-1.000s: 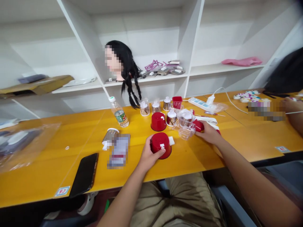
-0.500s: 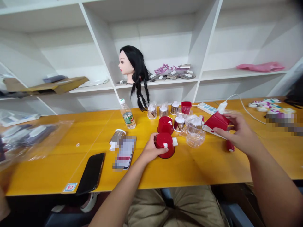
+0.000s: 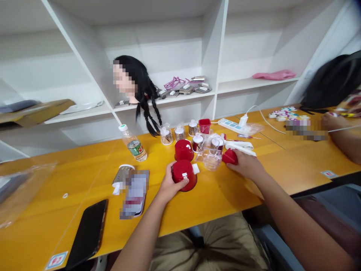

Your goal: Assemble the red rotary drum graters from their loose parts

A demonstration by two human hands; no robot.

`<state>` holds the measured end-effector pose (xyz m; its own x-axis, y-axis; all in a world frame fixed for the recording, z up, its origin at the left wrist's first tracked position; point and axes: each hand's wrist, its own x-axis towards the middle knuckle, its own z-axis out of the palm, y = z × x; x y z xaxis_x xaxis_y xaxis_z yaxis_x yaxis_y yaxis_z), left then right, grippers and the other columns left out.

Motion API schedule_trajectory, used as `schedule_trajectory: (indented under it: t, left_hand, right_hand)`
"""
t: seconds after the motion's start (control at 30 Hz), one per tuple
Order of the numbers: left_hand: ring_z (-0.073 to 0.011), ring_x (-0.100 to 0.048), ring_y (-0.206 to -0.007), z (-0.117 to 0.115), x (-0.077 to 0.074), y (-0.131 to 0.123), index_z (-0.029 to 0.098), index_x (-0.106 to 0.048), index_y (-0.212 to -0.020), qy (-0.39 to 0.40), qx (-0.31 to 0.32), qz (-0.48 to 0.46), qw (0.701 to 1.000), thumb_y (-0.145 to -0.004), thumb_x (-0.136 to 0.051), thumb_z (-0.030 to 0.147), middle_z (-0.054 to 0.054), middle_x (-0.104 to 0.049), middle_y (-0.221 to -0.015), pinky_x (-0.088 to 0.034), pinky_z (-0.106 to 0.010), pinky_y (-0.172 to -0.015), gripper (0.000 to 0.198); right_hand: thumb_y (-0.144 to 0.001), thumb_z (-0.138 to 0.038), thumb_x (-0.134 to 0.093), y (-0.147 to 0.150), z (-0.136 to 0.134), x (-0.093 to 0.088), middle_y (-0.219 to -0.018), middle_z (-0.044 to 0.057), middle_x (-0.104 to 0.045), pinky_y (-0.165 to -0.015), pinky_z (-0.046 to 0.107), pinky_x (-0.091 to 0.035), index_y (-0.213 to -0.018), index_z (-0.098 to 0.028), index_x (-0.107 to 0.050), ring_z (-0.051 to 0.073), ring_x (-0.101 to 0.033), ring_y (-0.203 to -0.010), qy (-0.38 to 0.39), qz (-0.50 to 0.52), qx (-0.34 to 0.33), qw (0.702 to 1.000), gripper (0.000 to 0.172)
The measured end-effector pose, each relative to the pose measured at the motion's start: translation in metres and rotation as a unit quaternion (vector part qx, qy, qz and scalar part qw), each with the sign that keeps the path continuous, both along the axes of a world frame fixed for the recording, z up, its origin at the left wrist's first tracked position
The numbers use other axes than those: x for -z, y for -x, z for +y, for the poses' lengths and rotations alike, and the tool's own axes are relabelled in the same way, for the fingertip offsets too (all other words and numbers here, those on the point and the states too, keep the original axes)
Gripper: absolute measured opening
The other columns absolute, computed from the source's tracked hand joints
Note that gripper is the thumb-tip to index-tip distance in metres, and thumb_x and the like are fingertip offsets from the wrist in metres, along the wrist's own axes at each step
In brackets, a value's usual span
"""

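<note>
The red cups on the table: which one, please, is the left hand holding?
The front red cup with a white tab, under the left hand; the other red cup stands untouched behind it.

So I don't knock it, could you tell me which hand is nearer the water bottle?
Left. The left hand sits front-right of the water bottle, on a red cup; the right hand is much farther right of it.

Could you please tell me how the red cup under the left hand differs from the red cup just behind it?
The front red cup is clasped by the left hand, while the rear red cup stands free. The front red cup shows a white tab at its side; the rear red cup shows none from this view. The front red cup sits nearer the person. Both are glossy red and stand upside down on the yellow table.
</note>
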<state>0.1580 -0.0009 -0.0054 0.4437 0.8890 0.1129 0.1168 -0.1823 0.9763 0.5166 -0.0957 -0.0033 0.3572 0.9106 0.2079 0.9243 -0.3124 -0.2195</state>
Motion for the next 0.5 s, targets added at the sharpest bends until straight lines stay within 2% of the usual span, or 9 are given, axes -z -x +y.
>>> schedule_trajectory:
  t: [0.07, 0.13, 0.23, 0.3, 0.33, 0.4, 0.43, 0.5]
  left_hand:
    - [-0.0304, -0.062, -0.132, 0.0, 0.001, 0.001, 0.023, -0.043, -0.14, -0.002, 0.005, -0.008, 1.0, -0.069, -0.09, 0.044, -0.013, -0.063, -0.142, -0.043, -0.048, -0.12, 0.088]
    - [-0.0314, -0.062, -0.132, 0.0, 0.001, 0.001, 0.023, -0.044, -0.14, -0.003, 0.009, -0.016, 1.0, -0.068, -0.091, 0.045, -0.013, -0.063, -0.142, -0.043, -0.049, -0.12, 0.089]
    - [-0.033, -0.063, -0.132, 0.001, 0.001, 0.001, 0.023, -0.046, -0.141, -0.007, 0.015, -0.016, 1.0, -0.067, -0.093, 0.046, -0.013, -0.064, -0.141, -0.043, -0.051, -0.12, 0.09]
    - [-0.0336, -0.062, -0.132, 0.002, 0.002, 0.001, 0.023, -0.049, -0.139, -0.016, 0.018, -0.013, 1.0, -0.066, -0.094, 0.045, -0.013, -0.066, -0.14, -0.043, -0.052, -0.12, 0.089]
    - [-0.0338, -0.062, -0.132, 0.002, 0.002, 0.001, 0.023, -0.05, -0.139, -0.02, 0.021, -0.013, 1.0, -0.066, -0.094, 0.045, -0.013, -0.066, -0.139, -0.043, -0.052, -0.12, 0.089]
    - [-0.0339, -0.062, -0.132, 0.002, 0.003, 0.002, 0.023, -0.051, -0.139, -0.02, 0.026, -0.017, 0.999, -0.066, -0.094, 0.046, -0.013, -0.067, -0.138, -0.043, -0.052, -0.12, 0.088]
    - [-0.0339, -0.062, -0.132, 0.001, 0.004, 0.002, 0.023, -0.051, -0.139, -0.016, 0.027, -0.021, 0.999, -0.066, -0.094, 0.046, -0.013, -0.067, -0.139, -0.043, -0.052, -0.12, 0.088]
    - [-0.0337, -0.062, -0.133, -0.001, 0.006, 0.003, 0.022, -0.05, -0.141, -0.006, 0.029, -0.026, 0.999, -0.066, -0.095, 0.047, -0.013, -0.066, -0.14, -0.043, -0.051, -0.12, 0.09]
  right_hand:
    - [-0.086, -0.052, -0.068, -0.001, 0.002, -0.001, -0.138, 0.025, -0.067, -0.103, 0.061, -0.051, -0.148, -0.011, -0.055, 0.048, -0.064, -0.126, -0.031, 0.009, -0.013, 0.999, 0.076]
    - [-0.085, -0.049, -0.069, -0.003, 0.0, -0.005, -0.148, 0.025, -0.06, -0.111, 0.064, -0.047, -0.15, -0.013, -0.053, 0.048, -0.058, -0.136, -0.095, 0.052, -0.036, 0.993, 0.076]
    - [-0.091, -0.052, -0.067, 0.005, -0.004, -0.018, -0.155, 0.019, -0.055, -0.114, 0.059, -0.049, -0.156, -0.021, -0.044, 0.039, -0.057, -0.14, -0.185, 0.218, -0.104, 0.953, 0.075]
    - [-0.092, -0.056, -0.069, 0.02, -0.002, -0.029, -0.16, 0.016, -0.051, -0.118, 0.056, -0.048, -0.161, -0.026, -0.036, 0.035, -0.054, -0.144, -0.196, 0.311, -0.153, 0.917, 0.082]
    - [-0.089, -0.058, -0.074, 0.029, 0.002, -0.035, -0.162, 0.016, -0.048, -0.12, 0.056, -0.045, -0.163, -0.028, -0.032, 0.035, -0.051, -0.148, -0.19, 0.333, -0.166, 0.908, 0.09]
    - [-0.079, -0.06, -0.084, 0.048, 0.016, -0.043, -0.163, 0.017, -0.046, -0.123, 0.058, -0.042, -0.166, -0.028, -0.027, 0.036, -0.047, -0.151, -0.177, 0.343, -0.158, 0.909, 0.109]
    - [-0.074, -0.06, -0.088, 0.056, 0.024, -0.045, -0.161, 0.018, -0.049, -0.122, 0.059, -0.042, -0.165, -0.027, -0.028, 0.038, -0.05, -0.148, -0.174, 0.345, -0.143, 0.911, 0.114]
    - [-0.069, -0.059, -0.091, 0.068, 0.042, -0.046, -0.148, 0.017, -0.061, -0.117, 0.061, -0.046, -0.16, -0.026, -0.038, 0.038, -0.06, -0.137, -0.177, 0.349, -0.119, 0.913, 0.111]
